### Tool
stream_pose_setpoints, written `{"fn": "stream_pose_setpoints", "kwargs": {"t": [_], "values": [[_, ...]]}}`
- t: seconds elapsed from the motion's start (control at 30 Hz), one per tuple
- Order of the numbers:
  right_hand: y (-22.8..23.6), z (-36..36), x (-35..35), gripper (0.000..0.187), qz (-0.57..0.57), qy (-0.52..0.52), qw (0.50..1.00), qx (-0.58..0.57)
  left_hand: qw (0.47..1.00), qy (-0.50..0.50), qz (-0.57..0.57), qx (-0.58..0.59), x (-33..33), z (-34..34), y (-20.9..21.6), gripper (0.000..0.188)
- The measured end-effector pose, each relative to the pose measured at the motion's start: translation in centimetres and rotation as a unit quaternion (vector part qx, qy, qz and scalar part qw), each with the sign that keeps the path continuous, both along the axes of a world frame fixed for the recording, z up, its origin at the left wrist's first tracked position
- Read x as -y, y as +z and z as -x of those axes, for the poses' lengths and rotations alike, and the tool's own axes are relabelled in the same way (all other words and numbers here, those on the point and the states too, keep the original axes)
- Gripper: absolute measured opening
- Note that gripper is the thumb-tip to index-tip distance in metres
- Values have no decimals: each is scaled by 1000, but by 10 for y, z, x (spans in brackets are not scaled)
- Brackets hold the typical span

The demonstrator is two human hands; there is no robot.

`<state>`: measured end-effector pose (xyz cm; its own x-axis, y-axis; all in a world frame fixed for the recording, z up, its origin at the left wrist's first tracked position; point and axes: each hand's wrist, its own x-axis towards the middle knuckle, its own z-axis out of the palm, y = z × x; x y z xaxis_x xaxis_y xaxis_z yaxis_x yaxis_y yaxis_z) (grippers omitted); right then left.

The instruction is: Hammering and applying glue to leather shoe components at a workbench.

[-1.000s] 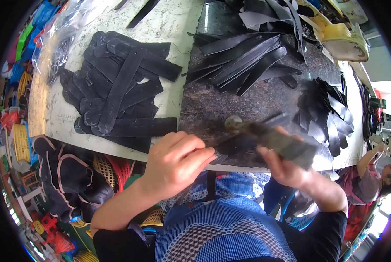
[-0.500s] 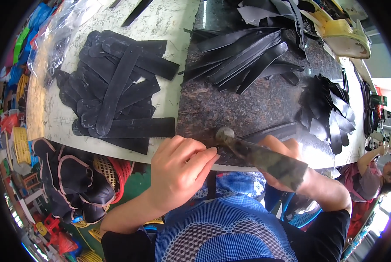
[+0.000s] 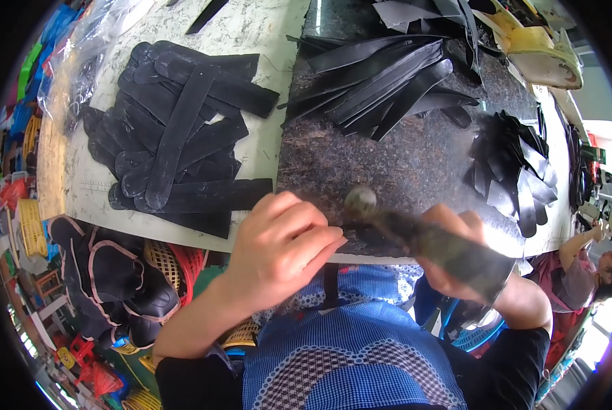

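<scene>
My right hand (image 3: pixel 449 229) is closed on a hammer (image 3: pixel 449 253), which has a small round face and a wide flat dark end. The hammer is blurred, and its round face hangs just over the stone slab near the table's front edge. My left hand (image 3: pixel 282 246) is closed in a pinch at that edge, left of the hammer. Its fingertips touch the end of a dark strip (image 3: pixel 371 240) lying along the edge; the fingers hide part of it. Left of this hand lies a loose pile of black strips (image 3: pixel 176 140) with rounded ends.
A fanned bundle of black strips (image 3: pixel 381 75) lies on the dark stone slab (image 3: pixel 381 164). Another heap of glossy black pieces (image 3: pixel 518 167) sits at the right. A black bag (image 3: pixel 108 273) stands beside a red basket (image 3: pixel 191 263) below the table. Another person (image 3: pixel 582 270) is at far right.
The hammer's round face has shifted slightly right, and its wide end has swung right and down toward me. My left hand stays pinched at nearly the same spot.
</scene>
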<state>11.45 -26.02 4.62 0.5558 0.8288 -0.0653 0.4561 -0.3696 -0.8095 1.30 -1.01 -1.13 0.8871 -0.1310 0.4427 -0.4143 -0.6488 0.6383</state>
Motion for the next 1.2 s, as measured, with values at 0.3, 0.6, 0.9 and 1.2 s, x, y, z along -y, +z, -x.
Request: {"fn": "stream_pose_setpoints", "kwargs": {"t": [0.3, 0.6, 0.9, 1.2], "values": [[-13, 7, 1, 19, -18, 28, 999, 39, 995, 80, -52, 19, 15, 15, 1, 27], [7, -3, -7, 18, 6, 32, 997, 68, 1000, 3, -21, 4, 4, 5, 3, 22], [-1, 0, -4, 22, 9, 24, 998, 59, 997, 66, -44, 11, 18, 18, 4, 21], [10, -8, 5, 26, 52, 57, 987, 144, 998, -47, -49, 5, 2, -11, 7, 23]]}}
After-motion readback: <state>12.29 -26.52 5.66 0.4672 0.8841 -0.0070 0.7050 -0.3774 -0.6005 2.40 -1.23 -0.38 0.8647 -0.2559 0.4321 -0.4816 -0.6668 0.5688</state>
